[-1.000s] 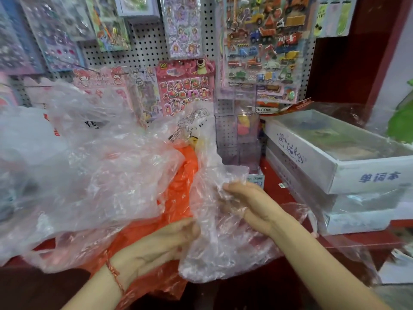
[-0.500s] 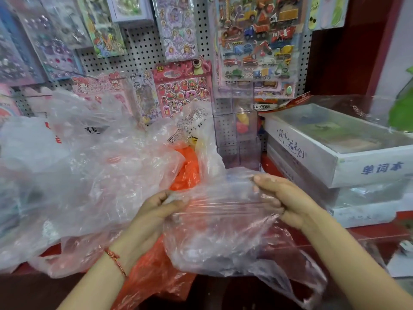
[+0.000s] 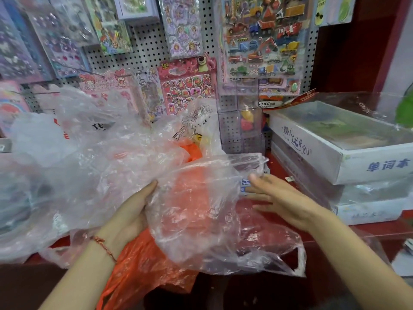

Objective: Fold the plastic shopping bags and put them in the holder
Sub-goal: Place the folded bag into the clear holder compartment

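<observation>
Left hand (image 3: 131, 211) grips clear bag (image 3: 201, 209); right hand (image 3: 283, 198) spread (orange bag (image 3: 143, 269) beneath), stacked boxes (image 3: 335, 157) beside.

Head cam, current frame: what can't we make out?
- left hand: head view, its fingers lie under the clear bag, so the grip is unclear.
- orange bag: mostly covered by clear bags, lower end cut by the bottom edge.
- small box: blue print blocked by film and the right hand.
- pile of bags: overlapping film, count unclear.
</observation>
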`<state>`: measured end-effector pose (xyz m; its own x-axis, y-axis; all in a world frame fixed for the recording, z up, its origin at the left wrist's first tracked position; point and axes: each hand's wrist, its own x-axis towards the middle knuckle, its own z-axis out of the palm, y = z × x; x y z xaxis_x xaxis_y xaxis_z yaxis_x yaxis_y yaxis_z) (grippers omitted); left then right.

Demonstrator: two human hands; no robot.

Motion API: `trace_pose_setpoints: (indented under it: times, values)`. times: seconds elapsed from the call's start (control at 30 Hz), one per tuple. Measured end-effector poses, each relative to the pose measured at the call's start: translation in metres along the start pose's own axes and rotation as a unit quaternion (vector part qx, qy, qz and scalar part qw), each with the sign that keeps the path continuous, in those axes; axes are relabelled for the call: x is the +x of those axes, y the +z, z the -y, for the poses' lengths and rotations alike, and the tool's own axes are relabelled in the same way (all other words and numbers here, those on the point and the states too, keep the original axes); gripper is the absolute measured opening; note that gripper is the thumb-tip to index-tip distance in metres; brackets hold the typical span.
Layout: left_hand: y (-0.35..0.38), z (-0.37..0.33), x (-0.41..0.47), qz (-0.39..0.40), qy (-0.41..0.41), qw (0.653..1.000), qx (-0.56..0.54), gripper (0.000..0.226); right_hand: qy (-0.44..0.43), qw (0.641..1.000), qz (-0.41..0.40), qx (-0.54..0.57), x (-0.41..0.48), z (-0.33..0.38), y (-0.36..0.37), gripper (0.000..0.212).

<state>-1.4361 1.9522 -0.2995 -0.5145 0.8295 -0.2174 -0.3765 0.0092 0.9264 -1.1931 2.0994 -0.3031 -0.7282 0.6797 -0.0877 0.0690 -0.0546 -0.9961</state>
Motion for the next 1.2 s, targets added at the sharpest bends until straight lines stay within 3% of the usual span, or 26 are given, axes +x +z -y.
trace_pose_setpoints:
  times: [0.1,0.23,0.33,0.37,0.4,0.5,0.6,0.67,0.7,0.73,0.8,0.83,0.87,0.93,0.97,1.03,1.1,1.13,1.2]
  values:
    - [0.001,0.005,0.004,0.013,0.002,1.0,-0.008,0.023,0.007,0.999,0.005,-0.051,0.008,-0.007,0.02,0.083]
    - [0.008,0.005,-0.009,0.037,0.008,0.999,0.008,0.004,-0.043,0.999,-0.01,0.019,0.012,-0.001,0.031,0.019]
    - [-0.002,-0.001,-0.012,0.054,0.008,0.999,0.0,0.063,-0.059,0.99,-0.054,0.118,0.015,0.004,0.023,0.016]
    - [-0.004,-0.002,-0.012,0.041,0.009,0.999,0.014,0.073,-0.068,0.987,-0.087,0.113,0.017,0.004,0.02,0.017]
    - [-0.006,-0.004,-0.013,0.03,0.011,0.999,0.025,0.071,-0.075,0.985,-0.121,0.098,0.017,0.004,0.019,0.018]
    - [-0.002,-0.009,-0.019,-0.014,0.03,0.998,0.054,0.014,-0.088,0.981,-0.152,0.082,0.017,0.001,0.016,0.019]
    - [-0.008,-0.019,-0.022,-0.075,0.053,0.995,0.038,0.031,-0.06,0.971,-0.182,0.145,0.016,0.006,0.006,0.021]
    - [-0.015,-0.021,-0.025,-0.153,0.103,0.979,0.085,0.024,-0.016,0.948,-0.188,0.257,0.014,0.006,-0.007,0.014]
    - [-0.013,-0.021,-0.028,-0.193,0.157,0.955,0.159,0.017,0.01,0.937,-0.18,0.298,0.011,0.007,-0.011,0.012]
    - [-0.005,-0.019,-0.033,-0.21,0.233,0.923,0.223,0.018,0.03,0.933,-0.167,0.316,0.009,0.007,-0.012,0.026]
    - [0.022,-0.012,-0.052,-0.123,0.379,0.863,0.31,0.043,0.05,0.935,-0.141,0.323,0.009,0.005,-0.011,0.067]
    - [0.038,-0.007,-0.063,-0.051,0.428,0.822,0.373,0.059,0.049,0.936,-0.112,0.331,0.009,0.005,-0.009,0.07]
    - [0.052,0.0,-0.07,0.007,0.473,0.754,0.455,0.072,0.048,0.936,-0.094,0.336,0.009,0.008,-0.005,0.055]
    - [0.065,0.024,-0.07,0.05,0.556,0.59,0.583,0.091,0.042,0.94,-0.098,0.323,0.006,0.013,0.005,0.013]
    - [0.067,0.033,-0.065,0.048,0.568,0.534,0.624,0.096,0.038,0.941,-0.11,0.318,0.006,0.013,0.006,0.019]
    - [0.068,0.042,-0.053,0.037,0.559,0.489,0.669,0.089,0.04,0.91,-0.086,0.403,0.002,0.019,0.011,0.021]
    - [0.062,0.042,-0.042,0.039,0.559,0.517,0.647,0.055,0.058,0.875,-0.049,0.479,-0.004,0.025,0.012,0.019]
    - [0.059,0.041,-0.038,0.039,0.555,0.561,0.613,0.038,0.06,0.875,-0.043,0.479,-0.007,0.027,0.011,0.018]
    - [0.059,0.035,-0.039,0.019,0.495,0.705,0.508,0.015,0.035,0.893,-0.06,0.445,-0.012,0.032,0.008,0.013]
